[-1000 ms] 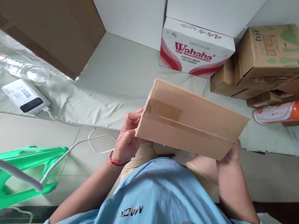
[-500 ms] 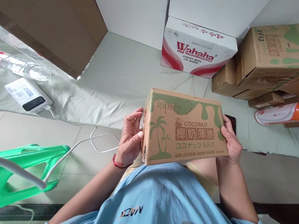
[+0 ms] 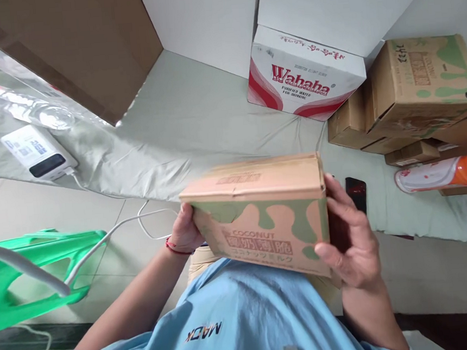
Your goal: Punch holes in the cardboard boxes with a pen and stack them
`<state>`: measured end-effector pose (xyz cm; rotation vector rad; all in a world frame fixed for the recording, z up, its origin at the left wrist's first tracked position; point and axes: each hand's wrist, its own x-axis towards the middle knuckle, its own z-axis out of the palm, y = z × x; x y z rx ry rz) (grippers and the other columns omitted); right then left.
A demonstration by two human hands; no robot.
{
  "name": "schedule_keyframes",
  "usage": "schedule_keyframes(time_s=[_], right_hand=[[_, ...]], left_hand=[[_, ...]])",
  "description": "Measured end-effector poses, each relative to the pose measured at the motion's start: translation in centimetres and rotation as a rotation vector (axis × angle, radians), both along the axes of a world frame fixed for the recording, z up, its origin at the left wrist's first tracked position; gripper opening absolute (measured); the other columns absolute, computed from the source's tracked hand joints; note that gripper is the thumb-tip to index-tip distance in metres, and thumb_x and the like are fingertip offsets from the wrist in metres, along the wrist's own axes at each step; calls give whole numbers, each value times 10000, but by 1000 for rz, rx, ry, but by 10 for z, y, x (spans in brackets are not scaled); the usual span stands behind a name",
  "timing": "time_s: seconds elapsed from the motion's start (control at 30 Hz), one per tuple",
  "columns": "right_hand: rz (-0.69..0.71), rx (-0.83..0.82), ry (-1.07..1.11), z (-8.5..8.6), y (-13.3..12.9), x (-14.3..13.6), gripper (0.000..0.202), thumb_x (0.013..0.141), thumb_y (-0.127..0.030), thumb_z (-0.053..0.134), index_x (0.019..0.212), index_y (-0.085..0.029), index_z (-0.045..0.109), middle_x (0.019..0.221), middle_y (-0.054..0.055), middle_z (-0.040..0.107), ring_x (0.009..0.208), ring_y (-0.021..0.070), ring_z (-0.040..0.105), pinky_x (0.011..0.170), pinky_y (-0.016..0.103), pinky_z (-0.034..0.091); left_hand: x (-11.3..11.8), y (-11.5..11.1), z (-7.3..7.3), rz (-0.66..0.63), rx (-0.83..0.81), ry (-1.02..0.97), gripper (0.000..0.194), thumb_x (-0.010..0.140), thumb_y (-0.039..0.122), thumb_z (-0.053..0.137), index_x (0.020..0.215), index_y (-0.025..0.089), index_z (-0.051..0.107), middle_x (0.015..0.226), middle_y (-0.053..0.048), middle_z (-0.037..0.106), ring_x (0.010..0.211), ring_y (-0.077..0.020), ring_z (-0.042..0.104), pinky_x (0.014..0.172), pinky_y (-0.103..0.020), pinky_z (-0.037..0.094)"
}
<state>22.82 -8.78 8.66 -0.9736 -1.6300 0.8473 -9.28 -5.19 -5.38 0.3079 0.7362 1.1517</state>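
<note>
A brown cardboard box [image 3: 257, 216] with green drip patterns and the word COCONUT is held up in front of my body, above my lap. Its top face and printed long side both show, the side slightly blurred. My left hand [image 3: 186, 231] grips the box's left end, thumb at the upper corner and the other fingers hidden behind it. At the right end, my right hand [image 3: 351, 241] has its thumb on the printed side and its fingers along the end face.
A Wahaha water carton [image 3: 304, 76] stands on the cloth-covered surface [image 3: 211, 106]. Further right are stacked brown boxes [image 3: 422, 87] and an orange-and-white bottle [image 3: 446, 173]. A dark phone [image 3: 357, 194] lies nearby. Leftward are a white power bank [image 3: 39, 151], plastic bottles [image 3: 18, 104] and a green stool [image 3: 33, 269].
The box has tilted and turned in my hands, so its top face now shows. Its left end moved left with my left hand. My right hand shifted around the right end.
</note>
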Motion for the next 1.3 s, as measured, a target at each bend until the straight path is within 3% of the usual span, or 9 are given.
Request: schedule_keyframes(time_s=[0.13,0.3,0.43,0.6,0.7,0.83,1.1,1.2,1.3], right_hand=[[74,128,-104,3,-4,-3,706,956,-227,761,1616,-362,553,1802,-5,367,1685,293,338,1409,586,253],[49,129,-21,-10,-8,-1,734,908,-131,762,1580,-370,587,1768,-28,434,1650,225,411,1361,473,390],[-186,-42,129,-27,-9,8,694,876,-161,797,1515,-388,645,1679,-8,561,1585,229,505,1267,437,488],[-500,-297,425,-54,8,40,559,827,-318,863,1371,-336,733,1492,47,702,1449,258,616,1271,504,452],[-525,-426,527,-66,20,51,530,777,-332,899,1291,-291,776,1400,58,745,1390,239,651,1284,462,442],[-525,-541,600,-72,25,46,500,763,-344,916,1246,-276,803,1296,36,784,1306,209,694,1284,405,453],[-473,-699,588,-80,51,33,607,681,-362,979,1253,-263,802,1405,63,759,1426,262,646,1379,474,316],[-390,-718,564,-89,70,14,610,631,-375,1000,1199,-267,807,1422,64,756,1455,286,630,1365,500,345],[-294,-695,503,-96,84,-4,596,645,-445,983,1182,-274,789,1420,63,758,1431,291,649,1285,493,461]], left_hand=[[-16,-3,-10,125,97,149,787,628,714,947,1260,267,804,1035,-68,864,1328,-446,718,1203,-604,560],[-16,3,11,68,183,217,958,568,678,995,1387,251,744,1218,-117,836,1386,-480,669,1208,-622,552],[-6,9,38,-53,337,287,977,700,758,903,1501,253,663,1362,-131,783,1474,-449,606,1229,-586,542],[4,20,73,-215,665,396,885,982,894,388,1619,306,563,1639,-123,592,1585,-384,501,1258,-596,511],[12,22,87,-291,835,451,866,1006,844,442,1736,387,350,1772,-74,424,1602,-362,482,1242,-556,535],[23,20,95,-307,850,621,933,1037,614,649,1779,430,114,1860,-20,209,1658,-332,392,1272,-462,524],[27,25,106,-73,689,639,786,1013,522,696,1715,351,387,1799,-61,362,1663,-382,365,1361,-580,409],[23,27,126,101,818,748,646,1007,547,702,1598,326,564,1778,-68,399,1693,-400,294,1407,-641,276],[23,28,143,164,1053,1012,439,1024,438,719,1442,304,697,1712,-75,502,1704,-384,270,1422,-661,192]])
